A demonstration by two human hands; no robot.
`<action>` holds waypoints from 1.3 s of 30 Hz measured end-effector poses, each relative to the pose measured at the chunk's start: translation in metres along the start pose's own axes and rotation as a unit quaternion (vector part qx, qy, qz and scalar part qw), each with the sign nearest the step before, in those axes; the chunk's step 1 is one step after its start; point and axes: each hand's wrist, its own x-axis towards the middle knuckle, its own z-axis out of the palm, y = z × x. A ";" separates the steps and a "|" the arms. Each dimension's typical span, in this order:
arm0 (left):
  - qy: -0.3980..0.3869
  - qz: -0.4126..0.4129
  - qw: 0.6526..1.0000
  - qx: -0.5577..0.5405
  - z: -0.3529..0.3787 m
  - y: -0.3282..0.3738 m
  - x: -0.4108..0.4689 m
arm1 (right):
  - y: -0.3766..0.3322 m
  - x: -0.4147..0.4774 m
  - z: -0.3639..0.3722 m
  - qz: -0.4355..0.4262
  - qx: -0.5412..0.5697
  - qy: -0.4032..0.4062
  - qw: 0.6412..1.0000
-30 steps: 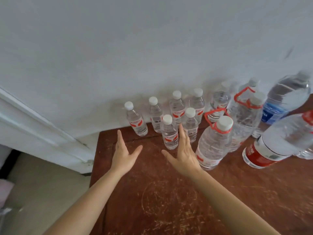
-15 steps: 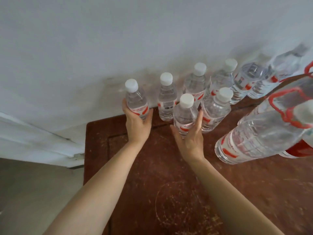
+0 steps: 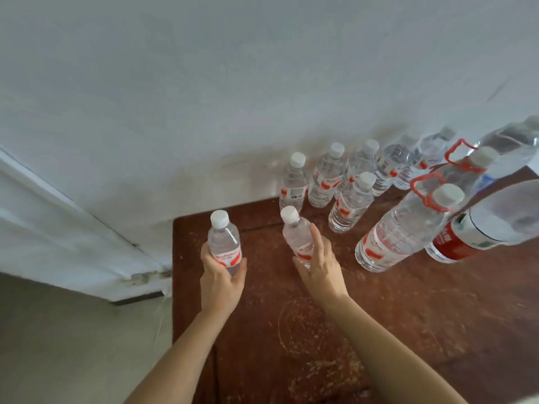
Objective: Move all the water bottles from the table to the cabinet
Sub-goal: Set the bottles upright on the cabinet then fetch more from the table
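Note:
My left hand (image 3: 221, 282) grips a small clear water bottle (image 3: 224, 243) with a white cap and red label, held upright above the table's left corner. My right hand (image 3: 319, 268) is closed around a second small bottle (image 3: 296, 233), tilted a little to the left. Several more small bottles (image 3: 328, 176) stand in a row against the wall, with one (image 3: 350, 207) in front of them. Larger bottles with red carry handles (image 3: 405, 228) stand at the right.
The worn reddish-brown wooden table (image 3: 408, 316) fills the lower right and butts against a white wall (image 3: 262, 83). A white door frame (image 3: 73, 223) runs down the left, with a beige floor (image 3: 73, 345) beneath it. No cabinet is in view.
Both hands reached forward, closed on the two nearest small bottles, and have pulled them back from the row toward me, off the table surface.

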 end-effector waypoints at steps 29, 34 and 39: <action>0.113 -0.273 0.817 0.496 -0.192 0.107 -0.379 | -0.170 -0.131 -0.127 -0.546 -0.109 -0.209 0.804; 0.141 -0.387 0.763 0.498 -0.230 0.119 -0.513 | -0.229 -0.240 -0.141 -0.647 -0.046 -0.211 0.731; 0.189 -0.485 0.710 0.474 -0.245 0.133 -0.690 | -0.278 -0.396 -0.167 -0.725 0.033 -0.232 0.647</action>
